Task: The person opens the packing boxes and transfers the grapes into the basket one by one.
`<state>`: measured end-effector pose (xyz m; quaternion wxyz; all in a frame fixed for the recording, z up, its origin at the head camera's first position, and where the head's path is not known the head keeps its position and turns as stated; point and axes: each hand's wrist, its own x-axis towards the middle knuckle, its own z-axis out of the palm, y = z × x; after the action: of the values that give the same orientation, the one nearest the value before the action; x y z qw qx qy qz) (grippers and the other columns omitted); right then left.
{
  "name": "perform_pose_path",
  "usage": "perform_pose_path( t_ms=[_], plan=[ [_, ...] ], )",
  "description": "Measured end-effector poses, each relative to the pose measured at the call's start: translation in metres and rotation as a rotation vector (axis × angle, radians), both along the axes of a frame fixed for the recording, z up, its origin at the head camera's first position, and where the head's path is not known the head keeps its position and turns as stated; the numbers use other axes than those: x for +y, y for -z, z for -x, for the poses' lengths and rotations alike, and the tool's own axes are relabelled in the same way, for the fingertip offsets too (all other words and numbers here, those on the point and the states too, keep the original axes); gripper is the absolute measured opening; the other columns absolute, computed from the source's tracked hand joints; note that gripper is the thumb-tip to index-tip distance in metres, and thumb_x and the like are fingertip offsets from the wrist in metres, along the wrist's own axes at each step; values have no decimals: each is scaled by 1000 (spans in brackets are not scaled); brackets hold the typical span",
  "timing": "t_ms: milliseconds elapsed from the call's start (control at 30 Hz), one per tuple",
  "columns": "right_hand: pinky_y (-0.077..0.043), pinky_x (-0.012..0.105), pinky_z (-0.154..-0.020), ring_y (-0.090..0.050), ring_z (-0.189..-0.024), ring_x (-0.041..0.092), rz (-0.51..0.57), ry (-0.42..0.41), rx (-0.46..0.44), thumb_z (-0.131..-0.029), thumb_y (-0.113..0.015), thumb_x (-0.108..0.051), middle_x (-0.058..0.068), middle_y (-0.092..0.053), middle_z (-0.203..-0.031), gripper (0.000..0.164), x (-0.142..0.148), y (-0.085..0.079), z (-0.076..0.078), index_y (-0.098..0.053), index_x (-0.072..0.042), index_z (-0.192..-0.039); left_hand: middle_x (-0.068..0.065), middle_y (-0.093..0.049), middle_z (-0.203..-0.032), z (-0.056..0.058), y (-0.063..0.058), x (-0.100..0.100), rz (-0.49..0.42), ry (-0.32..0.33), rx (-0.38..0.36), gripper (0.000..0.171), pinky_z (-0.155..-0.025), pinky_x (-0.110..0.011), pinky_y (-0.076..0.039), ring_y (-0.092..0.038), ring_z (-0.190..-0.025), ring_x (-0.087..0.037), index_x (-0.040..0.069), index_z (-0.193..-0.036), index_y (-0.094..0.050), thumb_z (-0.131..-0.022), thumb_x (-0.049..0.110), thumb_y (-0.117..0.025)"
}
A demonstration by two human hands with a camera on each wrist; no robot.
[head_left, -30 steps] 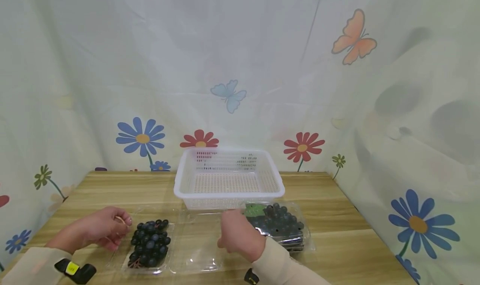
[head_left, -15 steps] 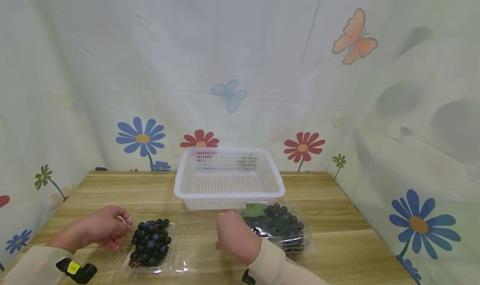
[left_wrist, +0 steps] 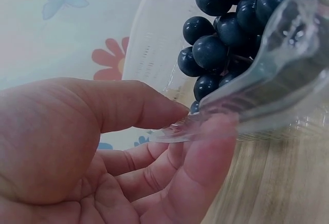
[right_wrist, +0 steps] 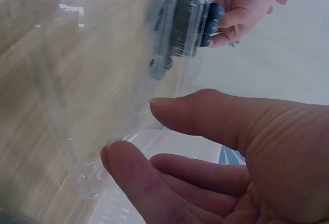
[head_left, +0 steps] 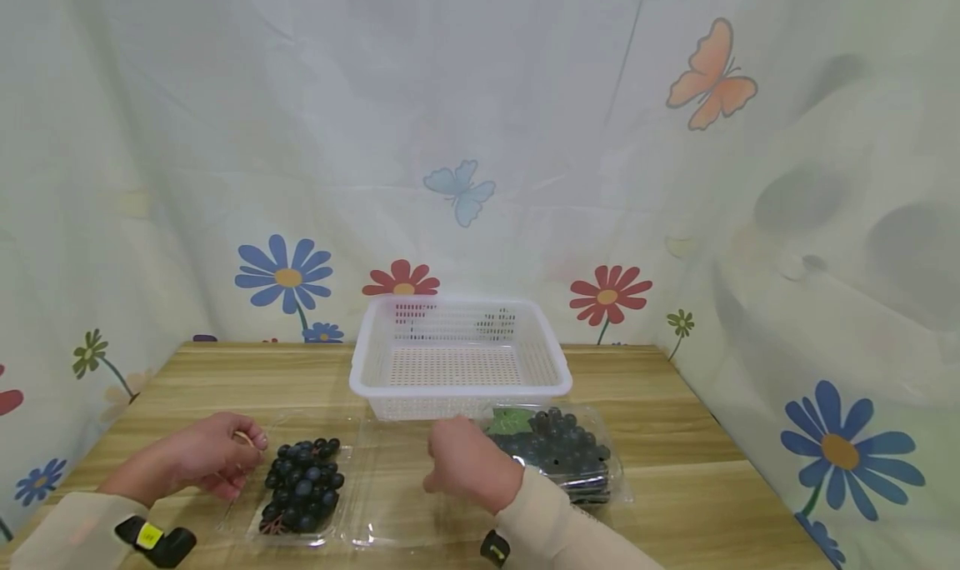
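Note:
A clear plastic clamshell box (head_left: 330,537) lies opened out on the table, with a bunch of dark grapes (head_left: 302,487) in its left half. My left hand (head_left: 206,453) pinches that half's outer rim between thumb and forefinger. Over the far edge of the clear lid (head_left: 390,487), the right half, is my right hand (head_left: 472,466). In the right wrist view its thumb (right_wrist: 200,113) and forefinger (right_wrist: 136,175) are spread apart beside the lid's edge, with nothing pinched between them. Just right of this hand stands a second clear box of dark grapes (head_left: 562,449) with a green label.
Behind the boxes stands a white perforated plastic basket (head_left: 461,395) with nothing in it. The wooden table (head_left: 675,487) ends at a pale curtain (head_left: 562,137) printed with flowers and butterflies.
My right hand has shifted a little to the left along the lid. The left hand keeps its pinch on the box rim, and the grapes stay in place.

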<state>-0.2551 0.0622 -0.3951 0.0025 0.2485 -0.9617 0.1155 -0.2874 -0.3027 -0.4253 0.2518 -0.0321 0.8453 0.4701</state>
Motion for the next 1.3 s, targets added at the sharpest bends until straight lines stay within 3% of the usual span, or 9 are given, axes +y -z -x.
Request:
perform_pose_path(
  t_ms=[133, 233, 300, 367, 700, 1000, 1300],
  plan=[
    [-16, 19, -39, -19, -43, 4, 72, -18, -74, -73, -87, -14, -11, -21, -48, 59, -2, -4, 5, -33, -19, -51, -9, -61, -77, 0, 0, 0, 2, 8, 7, 17, -59, -32, -62, -61, -63, -18, -1, -112, -55, -98, 7, -59],
    [-29, 16, -43, -33, -47, 1, 108, -43, -99, -74, -89, -16, -12, -38, -51, 38, -5, -9, 8, -54, -15, -57, -9, -61, -77, 0, 0, 0, 4, 11, 12, 18, -60, -32, -62, -61, -63, -18, -1, -112, -55, -98, 8, -60],
    [-39, 14, -51, -44, -55, -1, 110, -60, -90, -73, -89, -20, -11, -54, -59, 22, -7, -10, 11, -69, -11, -71, -9, -61, -76, 1, 0, 0, 3, 12, 13, 17, -60, -32, -62, -61, -63, -18, -1, -112, -55, -98, 8, -60],
    [-47, 14, -60, -54, -63, 0, 140, -72, -103, -73, -90, -21, -9, -65, -71, 23, -9, -11, 13, -77, -8, -87, -9, -61, -77, 1, 0, 0, 2, 10, 9, 17, -60, -32, -62, -61, -63, -18, -1, -112, -55, -98, 8, -60],
    [-53, 14, -71, -63, -77, -2, 273, -138, -221, -79, -89, -22, -3, -77, -91, 29, -22, -13, 27, -78, -8, -102, -8, -61, -75, 3, 2, 2, -2, 8, 14, 18, -60, -33, -62, -61, -63, -18, -1, -111, -55, -96, 7, -60],
    [-54, 11, -75, -65, -79, -7, 333, -241, -236, -81, -87, -24, -4, -78, -94, 29, -34, -11, 41, -78, -10, -106, -8, -61, -77, 6, 4, 2, 15, -1, 4, 16, -60, -32, -62, -61, -65, -18, 0, -112, -55, -98, 8, -60],
    [-54, 10, -84, -69, -98, -2, 366, -347, -191, -88, -82, -32, -10, -76, -109, 37, -54, -7, 52, -74, -14, -118, -6, -59, -76, 5, 5, -2, 8, 15, 5, 15, -60, -31, -61, -59, -63, -16, 1, -110, -54, -98, 9, -59]
  ],
)
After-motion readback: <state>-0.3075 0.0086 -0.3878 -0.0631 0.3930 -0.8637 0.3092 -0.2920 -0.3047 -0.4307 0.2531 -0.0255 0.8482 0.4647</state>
